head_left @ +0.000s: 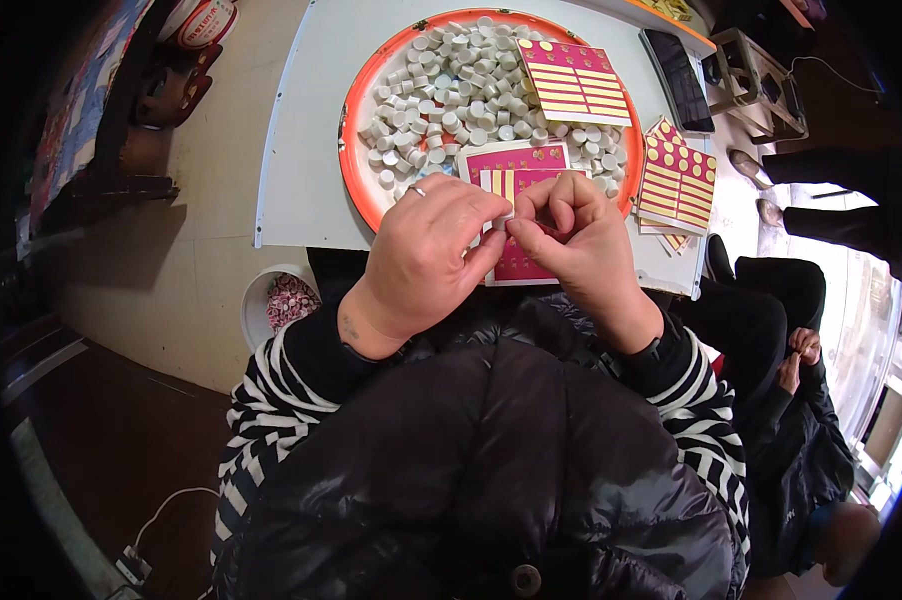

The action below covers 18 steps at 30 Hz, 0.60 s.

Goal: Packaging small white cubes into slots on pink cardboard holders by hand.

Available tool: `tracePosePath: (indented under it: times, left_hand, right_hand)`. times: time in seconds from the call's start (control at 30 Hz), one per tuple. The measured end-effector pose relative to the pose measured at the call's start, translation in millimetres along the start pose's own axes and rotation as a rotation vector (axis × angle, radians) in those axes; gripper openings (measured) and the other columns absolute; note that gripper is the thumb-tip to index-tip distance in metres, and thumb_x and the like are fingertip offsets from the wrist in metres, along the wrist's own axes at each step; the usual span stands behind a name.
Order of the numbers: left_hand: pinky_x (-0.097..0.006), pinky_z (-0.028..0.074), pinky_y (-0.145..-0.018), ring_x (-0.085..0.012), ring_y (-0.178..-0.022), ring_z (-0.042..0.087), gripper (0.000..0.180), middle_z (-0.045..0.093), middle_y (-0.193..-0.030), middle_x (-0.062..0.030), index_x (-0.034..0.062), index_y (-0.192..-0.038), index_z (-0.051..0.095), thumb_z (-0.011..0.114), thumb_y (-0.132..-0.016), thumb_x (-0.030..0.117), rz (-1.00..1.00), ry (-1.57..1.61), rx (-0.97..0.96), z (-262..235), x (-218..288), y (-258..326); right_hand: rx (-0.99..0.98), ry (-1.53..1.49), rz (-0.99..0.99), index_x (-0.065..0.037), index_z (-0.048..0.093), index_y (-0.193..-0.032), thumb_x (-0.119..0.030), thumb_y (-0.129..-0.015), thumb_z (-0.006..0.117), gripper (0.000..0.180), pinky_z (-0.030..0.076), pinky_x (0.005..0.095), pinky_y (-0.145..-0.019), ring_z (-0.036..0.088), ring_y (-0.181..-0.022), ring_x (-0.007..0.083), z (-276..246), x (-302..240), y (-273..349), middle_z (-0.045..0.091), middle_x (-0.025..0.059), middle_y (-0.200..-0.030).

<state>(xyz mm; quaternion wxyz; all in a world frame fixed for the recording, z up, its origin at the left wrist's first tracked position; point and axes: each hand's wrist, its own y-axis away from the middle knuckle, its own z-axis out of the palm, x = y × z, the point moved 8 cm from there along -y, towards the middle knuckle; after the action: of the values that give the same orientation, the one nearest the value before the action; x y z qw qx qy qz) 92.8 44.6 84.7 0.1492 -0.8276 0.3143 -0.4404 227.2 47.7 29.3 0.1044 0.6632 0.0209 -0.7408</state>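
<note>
My left hand [421, 260] and my right hand [591, 245] meet over the table's near edge, thumbs and fingertips pinched together. Between them is a small white piece [505, 214], mostly covered by the fingers; it looks like one of the small white cylindrical caps [451, 85]. Those caps lie heaped in a round tray with an orange-red rim [351, 150]. Just under my hands is a magenta sticker sheet [516, 262] with pale yellow strips. Another magenta sheet [511, 160] lies beneath it, partly over the caps.
A sticker sheet [576, 85] rests on the tray's far right; more sheets [679, 180] are stacked right of it. Behind them lies a dark flat device [676, 80]. A white bucket [261, 300] with pinkish pieces stands lower left. A seated person's hands [801, 355] are at right.
</note>
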Motion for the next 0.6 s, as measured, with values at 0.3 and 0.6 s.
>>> tracePosePath:
  times: [0.3, 0.6]
  left_hand:
    - [-0.032, 0.049, -0.069, -0.024, -0.076, 0.063, 0.028, 0.066, -0.081, -0.0085, 0.0006, -0.093, 0.066, 0.075, -0.068, -0.007, 0.019, 0.052, 0.014, -9, -4, 0]
    - [-0.031, 0.048, -0.072, -0.0207, -0.082, 0.061, 0.027, 0.064, -0.09, -0.0102, -0.0007, -0.094, 0.067, 0.076, -0.07, -0.008, -0.144, 0.526, 0.018, 3, -23, 9]
  right_hand:
    - [0.006, -0.096, 0.011, -0.008, 0.042, -0.081, 0.001, -0.084, 0.068, 0.028, 0.043, 0.0227, -0.076, 0.052, -0.082, 0.0087, -5, 2, 4, 0.06, 0.0072, -0.093]
    - [-0.123, -0.6, 0.274, -0.007, 0.048, -0.087, -0.001, -0.087, 0.065, 0.018, 0.044, 0.0233, -0.078, 0.054, -0.088, 0.0107, 12, 30, 5, 0.059, 0.0075, -0.096]
